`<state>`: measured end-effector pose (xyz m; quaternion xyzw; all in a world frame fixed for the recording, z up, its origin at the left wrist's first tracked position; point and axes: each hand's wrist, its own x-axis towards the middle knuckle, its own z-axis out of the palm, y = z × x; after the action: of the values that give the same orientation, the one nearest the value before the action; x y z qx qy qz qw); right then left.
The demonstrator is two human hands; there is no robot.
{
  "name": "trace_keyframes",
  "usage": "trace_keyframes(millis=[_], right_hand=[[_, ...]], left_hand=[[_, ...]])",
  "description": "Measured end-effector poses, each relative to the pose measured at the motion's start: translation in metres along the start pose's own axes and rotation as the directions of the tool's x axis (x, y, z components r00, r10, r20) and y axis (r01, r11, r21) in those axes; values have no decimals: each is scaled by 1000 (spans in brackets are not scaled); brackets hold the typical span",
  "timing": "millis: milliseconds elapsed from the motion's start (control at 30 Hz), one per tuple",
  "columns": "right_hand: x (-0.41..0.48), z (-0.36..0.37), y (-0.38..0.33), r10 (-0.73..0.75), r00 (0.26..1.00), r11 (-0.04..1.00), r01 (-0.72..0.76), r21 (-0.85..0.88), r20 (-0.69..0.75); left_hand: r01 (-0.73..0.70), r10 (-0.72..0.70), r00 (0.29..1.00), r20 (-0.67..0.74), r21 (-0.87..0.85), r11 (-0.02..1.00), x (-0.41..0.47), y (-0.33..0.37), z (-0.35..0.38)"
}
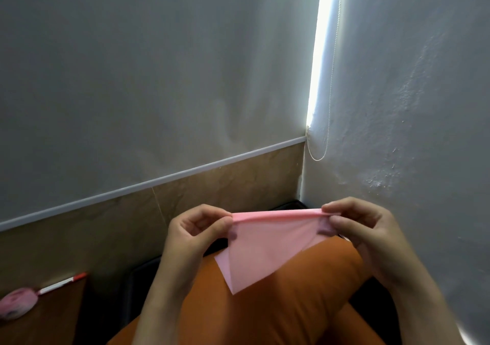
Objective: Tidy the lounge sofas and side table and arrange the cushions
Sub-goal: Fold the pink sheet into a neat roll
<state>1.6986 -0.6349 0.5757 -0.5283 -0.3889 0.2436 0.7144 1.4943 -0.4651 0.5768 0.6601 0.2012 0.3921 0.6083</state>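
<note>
Folding looks to be the step in hand. You hold a thin pink sheet (265,249), cloth or paper, I cannot tell which. It is stretched by its rolled top edge between your hands, above the plump orange cushion (278,313) on the dark sofa (138,286). Your left hand (196,228) pinches one end between thumb and curled fingers; your right hand (358,225) pinches the other end likewise. The sheet's lower corner hangs in a point over the cushion. Next, I judge, bring the ends together evenly, then set the sheet on the brown wooden side table (53,323), near the fluffy pink bundle (16,305) and the red-and-white pen (62,283).
</note>
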Motion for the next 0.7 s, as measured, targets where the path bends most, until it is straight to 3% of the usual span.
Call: trace_keyframes(millis=[233, 433, 700], right_hand=[[2, 10, 0, -13, 999, 996, 9, -85, -37], [4, 9, 1, -57, 997, 971, 44, -235, -47], [4, 8, -1, -75, 997, 982, 77, -173, 19]], left_hand=[[-39, 69, 989, -130, 222, 974, 1, 2, 7], [-27, 53, 995, -83, 289, 957, 2, 0, 6], [82, -77, 996, -40, 125, 989, 0, 7, 12]])
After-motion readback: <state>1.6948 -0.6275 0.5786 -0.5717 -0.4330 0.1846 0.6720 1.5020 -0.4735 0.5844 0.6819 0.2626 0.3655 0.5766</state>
